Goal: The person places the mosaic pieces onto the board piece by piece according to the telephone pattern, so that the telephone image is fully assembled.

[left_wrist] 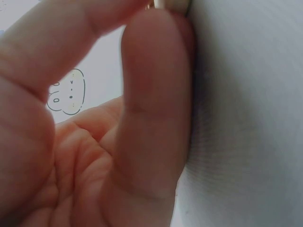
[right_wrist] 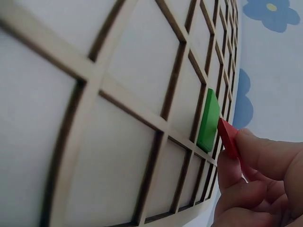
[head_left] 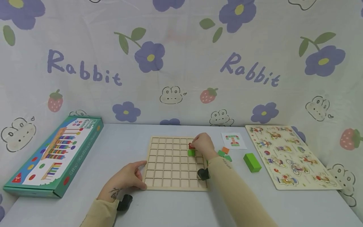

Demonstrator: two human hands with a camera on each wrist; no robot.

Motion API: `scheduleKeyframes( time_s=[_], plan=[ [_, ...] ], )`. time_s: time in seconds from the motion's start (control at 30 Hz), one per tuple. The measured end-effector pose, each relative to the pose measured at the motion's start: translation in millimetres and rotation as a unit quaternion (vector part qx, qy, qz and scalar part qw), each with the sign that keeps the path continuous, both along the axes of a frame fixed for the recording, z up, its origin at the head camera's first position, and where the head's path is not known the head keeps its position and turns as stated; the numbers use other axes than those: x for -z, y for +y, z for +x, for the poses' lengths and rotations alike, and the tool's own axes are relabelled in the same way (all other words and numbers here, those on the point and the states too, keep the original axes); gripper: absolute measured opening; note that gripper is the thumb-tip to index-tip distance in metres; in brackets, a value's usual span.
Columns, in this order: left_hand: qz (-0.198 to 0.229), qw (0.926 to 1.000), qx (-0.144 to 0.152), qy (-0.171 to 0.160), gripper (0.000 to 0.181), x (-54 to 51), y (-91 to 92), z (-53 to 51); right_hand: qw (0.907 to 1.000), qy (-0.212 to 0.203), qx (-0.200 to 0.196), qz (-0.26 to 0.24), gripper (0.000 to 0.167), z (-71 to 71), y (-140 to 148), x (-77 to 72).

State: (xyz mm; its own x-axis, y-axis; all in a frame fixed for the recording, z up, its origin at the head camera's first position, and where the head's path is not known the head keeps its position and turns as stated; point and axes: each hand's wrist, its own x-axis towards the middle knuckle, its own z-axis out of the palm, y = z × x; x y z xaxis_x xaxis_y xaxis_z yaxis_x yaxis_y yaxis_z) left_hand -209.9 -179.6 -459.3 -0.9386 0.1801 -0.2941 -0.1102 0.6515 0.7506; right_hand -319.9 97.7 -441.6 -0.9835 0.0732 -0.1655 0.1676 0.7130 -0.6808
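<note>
A square wooden grid board (head_left: 167, 166) lies flat on the table. My right hand (head_left: 204, 145) pinches a small red tile (right_wrist: 228, 137) between thumb and fingertips, over a cell near the board's far right corner. In the right wrist view this tile is tilted. A green tile (right_wrist: 209, 121) sits in the cell just nearer to me. At the board's left side is my left hand (head_left: 124, 177), index finger and thumb spread apart and touching the edge, the thumb (left_wrist: 154, 94) low by the near corner.
Loose green tiles (head_left: 227, 158) and an orange tile (head_left: 225, 150) lie right of the board, partly behind my right sleeve. Beyond them are a pattern card (head_left: 241, 143), a green block (head_left: 252, 162) and a wooden picture board (head_left: 283, 157). A green-edged game box (head_left: 56, 154) occupies the left.
</note>
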Motion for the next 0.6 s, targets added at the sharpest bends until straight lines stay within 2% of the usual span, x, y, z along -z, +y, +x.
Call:
scheduleKeyframes(
  time_s=[0.43, 0.53, 0.6],
  plan=[
    [0.0, 1.0, -0.003, -0.003, 0.093, -1.7, 0.6, 0.9, 0.9961, -0.007, -0.014, 0.087, 0.01, 1.7, -7.2, 1.3],
    [-0.001, 1.0, -0.006, -0.004, 0.093, -2.0, 1.2, 0.6, 0.9971, -0.001, -0.016, 0.075, 0.011, 2.6, -5.1, 2.7],
    [0.0, 1.0, -0.007, -0.005, 0.093, -2.1, 1.5, 0.5, 0.999, 0.009, -0.016, 0.042, 0.012, 2.8, -0.5, 4.7]
  ],
)
